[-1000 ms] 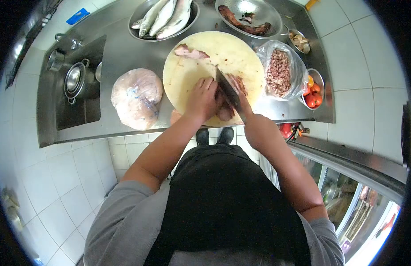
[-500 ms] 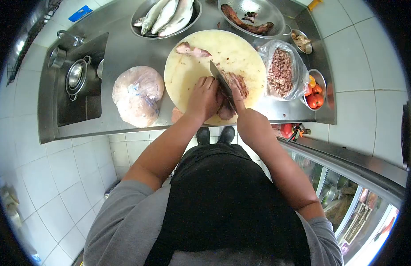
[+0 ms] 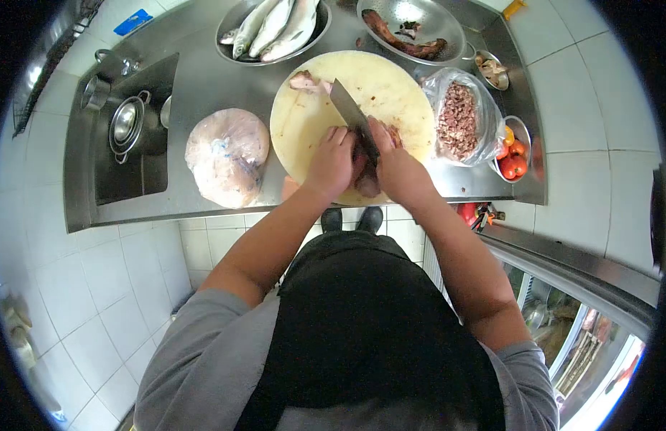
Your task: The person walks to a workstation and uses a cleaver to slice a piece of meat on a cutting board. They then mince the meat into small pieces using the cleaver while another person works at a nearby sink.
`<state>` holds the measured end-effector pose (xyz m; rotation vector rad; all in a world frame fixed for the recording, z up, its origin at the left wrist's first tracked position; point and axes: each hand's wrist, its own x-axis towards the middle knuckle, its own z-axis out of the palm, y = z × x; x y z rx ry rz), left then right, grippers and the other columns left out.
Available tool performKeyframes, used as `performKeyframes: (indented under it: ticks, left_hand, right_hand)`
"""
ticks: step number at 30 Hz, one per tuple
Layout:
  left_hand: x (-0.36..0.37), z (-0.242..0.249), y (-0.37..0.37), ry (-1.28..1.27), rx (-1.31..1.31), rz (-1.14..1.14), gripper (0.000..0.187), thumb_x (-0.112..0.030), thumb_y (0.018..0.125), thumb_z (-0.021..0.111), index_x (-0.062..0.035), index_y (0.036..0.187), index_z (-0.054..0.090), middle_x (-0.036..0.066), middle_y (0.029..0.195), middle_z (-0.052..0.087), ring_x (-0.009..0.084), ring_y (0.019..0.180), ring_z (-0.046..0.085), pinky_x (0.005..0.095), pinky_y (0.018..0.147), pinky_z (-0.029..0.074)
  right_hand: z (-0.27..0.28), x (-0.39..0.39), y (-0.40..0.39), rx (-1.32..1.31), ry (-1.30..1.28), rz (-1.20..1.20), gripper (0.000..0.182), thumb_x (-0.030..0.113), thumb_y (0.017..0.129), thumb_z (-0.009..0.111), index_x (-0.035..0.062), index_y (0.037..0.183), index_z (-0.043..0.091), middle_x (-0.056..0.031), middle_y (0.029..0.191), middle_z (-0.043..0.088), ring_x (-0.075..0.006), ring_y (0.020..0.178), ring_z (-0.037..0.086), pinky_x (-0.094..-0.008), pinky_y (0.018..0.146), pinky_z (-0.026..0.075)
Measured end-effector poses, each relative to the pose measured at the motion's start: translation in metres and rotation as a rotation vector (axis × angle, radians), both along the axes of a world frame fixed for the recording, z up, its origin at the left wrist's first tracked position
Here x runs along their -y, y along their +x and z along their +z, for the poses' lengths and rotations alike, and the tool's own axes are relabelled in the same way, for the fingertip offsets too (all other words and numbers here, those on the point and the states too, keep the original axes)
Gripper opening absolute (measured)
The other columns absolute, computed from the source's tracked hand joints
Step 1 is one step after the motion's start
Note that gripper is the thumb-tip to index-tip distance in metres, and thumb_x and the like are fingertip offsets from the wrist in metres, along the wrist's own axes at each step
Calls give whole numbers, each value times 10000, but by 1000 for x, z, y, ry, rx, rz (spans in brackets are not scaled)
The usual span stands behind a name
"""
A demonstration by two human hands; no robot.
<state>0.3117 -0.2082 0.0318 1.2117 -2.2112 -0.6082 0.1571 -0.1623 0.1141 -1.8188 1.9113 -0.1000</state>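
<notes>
On the round cutting board [image 3: 304, 147], my left hand [image 3: 333, 164] presses with bent fingers on a dark piece of meat [image 3: 367, 184]. My right hand [image 3: 401, 172] is wrapped round a large knife [image 3: 353, 109]. Its blade slants across the board beside my left fingertips, tip pointing up and left. Cut reddish meat [image 3: 394, 135] shows partly past my right fingers. A pale piece of meat [image 3: 308, 82] lies at the board's upper left, near the knife tip.
Behind the board are a bowl of fish [image 3: 283, 32] and a colander [image 3: 451, 29] with dark meat. A bag of chopped meat [image 3: 456, 122], a tomato bowl [image 3: 516, 159] and a small bowl [image 3: 495, 70] stand right. A wrapped bundle [image 3: 227, 158] and sink [image 3: 132, 172] are left.
My right hand and the knife have shifted; the blade now reaches further up and left, near the pale piece. Less of the cut meat shows. The view has moved slightly.
</notes>
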Motion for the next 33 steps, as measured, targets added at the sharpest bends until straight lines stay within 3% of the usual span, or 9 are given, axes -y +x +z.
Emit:
performKeyframes:
  ticks: [5,8,12,19,23,25,26,30,33]
  left_hand:
    - [-6,2,5,-95,-62,47,307,-111,784,675,4,1064,625,170,1126,602,375,1112,550,464,973,471]
    - [-4,1,4,-131,-49,42,315,-126,782,689,0,1062,623,169,1121,601,374,1115,549,471,974,470]
    - [-6,10,2,-25,-11,43,324,-130,776,689,-2,1065,620,169,1100,600,370,1117,545,459,978,468]
    - [0,-10,3,-55,8,16,281,-134,787,674,7,1020,605,164,1100,581,352,1100,537,447,958,472]
    - [0,-14,4,-101,7,20,292,-133,800,672,19,1039,598,171,1112,578,362,1118,533,449,971,464]
    - [-3,-3,4,-110,-20,6,297,-124,799,673,23,1046,599,174,1116,577,368,1120,532,450,972,464]
    - [-6,5,4,-35,-53,39,310,-102,792,675,28,1064,603,189,1137,577,381,1133,526,459,985,457]
    - [-12,-3,12,-74,-82,96,368,-84,771,702,22,1109,603,206,1172,568,385,1153,520,472,995,451]
    - [-10,0,13,-149,-68,15,392,-90,767,703,15,1129,597,188,1179,565,378,1144,523,477,988,452]
  right_hand:
    - [58,-11,-7,-69,71,56,753,66,936,437,190,1598,102,-304,851,678,-463,765,676,-566,708,522]
    - [62,-29,-2,-144,166,64,785,86,922,482,168,1602,100,-258,900,709,-422,796,702,-527,722,556]
    - [38,-40,3,-150,188,65,832,77,906,470,195,1609,41,-257,856,706,-417,765,705,-530,689,561]
    - [50,-55,0,-177,330,69,822,59,894,476,175,1609,87,-269,852,700,-425,751,703,-549,694,557]
    - [1,-14,8,-68,155,8,828,30,880,487,170,1604,109,-284,891,699,-448,779,696,-551,730,555]
    - [-30,4,-3,134,-276,96,809,35,894,479,170,1602,112,-285,915,699,-453,800,692,-545,743,555]
    - [-28,3,-9,132,-284,94,809,35,894,479,170,1602,112,-285,915,699,-453,800,692,-545,743,555]
    - [58,-12,-1,-19,46,78,718,82,948,457,127,1590,138,-273,839,687,-458,779,674,-553,739,533]
    - [53,-28,3,-89,156,60,768,71,925,471,146,1597,106,-271,877,696,-443,801,687,-546,740,543]
